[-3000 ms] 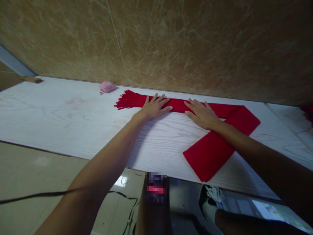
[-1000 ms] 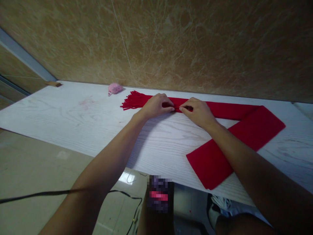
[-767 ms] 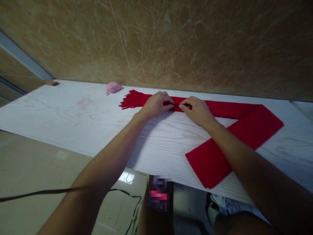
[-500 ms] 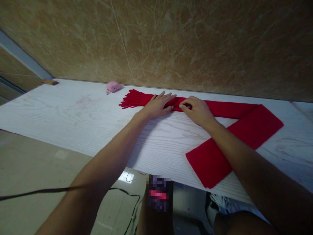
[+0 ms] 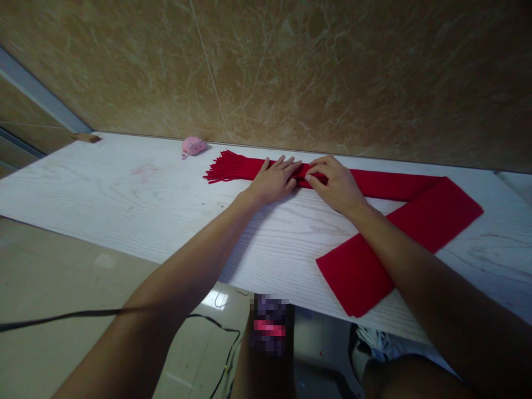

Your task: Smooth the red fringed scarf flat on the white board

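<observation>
A red scarf lies on a white wood-grain tabletop. Its long narrow stretch runs along the back, ending at the left in a fringe, while a fold at the right brings a wider length diagonally toward the front edge. My left hand presses flat on the narrow stretch near the fringe, fingers spread. Just to the right, my right hand has thumb and index finger pinched on the scarf's layered edge, the other fingers curled. My right forearm crosses over the wider length.
A small pink toy sits at the back, left of the fringe. Farther left is a brown block by the wall. A marble-patterned wall bounds the back edge. A black cable crosses at the lower left.
My left hand has shifted slightly to the right along the scarf. The upper fingers of my right hand have lifted and straightened a little; the scarf lies almost the same.
</observation>
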Demonstrator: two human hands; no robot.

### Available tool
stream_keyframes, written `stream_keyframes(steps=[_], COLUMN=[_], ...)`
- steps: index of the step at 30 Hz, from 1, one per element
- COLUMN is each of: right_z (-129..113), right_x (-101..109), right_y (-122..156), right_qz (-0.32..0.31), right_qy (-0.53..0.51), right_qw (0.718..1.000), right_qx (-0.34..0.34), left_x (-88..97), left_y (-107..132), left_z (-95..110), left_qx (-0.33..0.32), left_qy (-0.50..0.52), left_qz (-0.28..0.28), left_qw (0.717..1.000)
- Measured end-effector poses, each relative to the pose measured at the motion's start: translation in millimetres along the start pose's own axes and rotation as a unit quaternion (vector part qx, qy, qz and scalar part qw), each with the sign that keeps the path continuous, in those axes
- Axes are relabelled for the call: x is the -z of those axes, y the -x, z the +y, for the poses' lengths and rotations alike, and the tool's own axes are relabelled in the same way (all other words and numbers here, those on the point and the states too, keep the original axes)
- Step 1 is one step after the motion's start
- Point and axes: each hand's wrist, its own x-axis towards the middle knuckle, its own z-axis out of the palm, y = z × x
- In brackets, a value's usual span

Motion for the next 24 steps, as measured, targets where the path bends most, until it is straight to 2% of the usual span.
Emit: stream_keyframes(steps=[6,10,13,19,24], right_z=[0.8,-0.1,-2.9,-8.3,-4.7], right_x=[0.3,0.6,0.3,1.4,3.5], right_y=[-1.1,-1.0,0.7,5.5,6.4], right_qz=[-0.005,-0.038,-0.066,-0.121,-0.140], right_qy=[-0.015,0.007,0.066,0.168,0.206], right_qw=[1.000,0.999,0.995,0.968,0.951], right_qx=[0.016,0.005,-0.038,-0.144,-0.182], left_x=[-3.5,-4.0,-2.6,2.3,3.5], left_y=[-2.0,-2.9,-2.1,1.0,2.7], left_z=[-2.8,-3.6,-2.6,2.2,4.0], left_qx=[-0.017,-0.029,-0.029,-0.019,-0.010], left_qy=[0.006,0.009,0.013,0.011,0.011], left_qz=[0.005,-0.004,-0.010,-0.024,-0.025], left_qw=[1.000,1.000,0.999,0.999,1.000])
